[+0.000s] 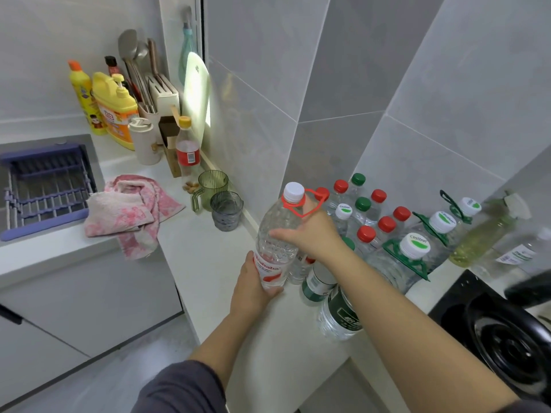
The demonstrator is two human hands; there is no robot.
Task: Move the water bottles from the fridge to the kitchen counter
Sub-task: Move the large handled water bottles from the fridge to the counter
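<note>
A large clear water bottle (275, 234) with a white cap, a red carry loop and a red label stands tilted over the white kitchen counter (208, 254). My left hand (253, 283) grips its lower part at the label. My right hand (310, 234) holds its shoulder just below the neck. To the right, several small bottles with red, green and white caps (378, 216) stand packed together against the wall. Two large bottles with green handles (414, 248) stand beside them. Another green-labelled bottle (340, 317) lies partly hidden under my right forearm.
A green mug (211, 189) and a grey cup (226, 210) stand by the wall, left of the held bottle. A pink towel (131, 210) hangs over the counter edge beside the sink rack (44, 186). A black stove (501, 329) lies at the right.
</note>
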